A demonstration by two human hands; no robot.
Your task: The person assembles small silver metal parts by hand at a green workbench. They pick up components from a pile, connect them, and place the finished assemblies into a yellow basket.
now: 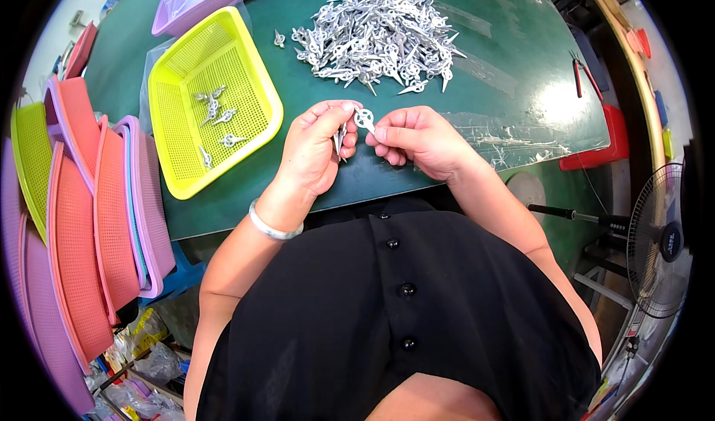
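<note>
Between my two hands, above the table's near edge, is a small silvery metal part (364, 119) with a pierced round head and a pointed tail. My left hand (316, 141) pinches its head side, and more of the same pointed parts (339, 139) stick out below those fingers. The tail end is pinched by the thumb and fingers of my right hand (417, 141). Beyond my hands lies a big heap of such metal parts (380, 37). To the left, a yellow-green perforated basket (171, 141) holds several of them.
The green table (298, 190) has strips of clear tape on it. A purple basket (208, 4) with plastic film stands behind the yellow-green one. Stacked coloured baskets (78, 220) crowd the left side. Red-handled pliers (588, 78) lie at the right edge, and a fan (655, 241) stands beyond.
</note>
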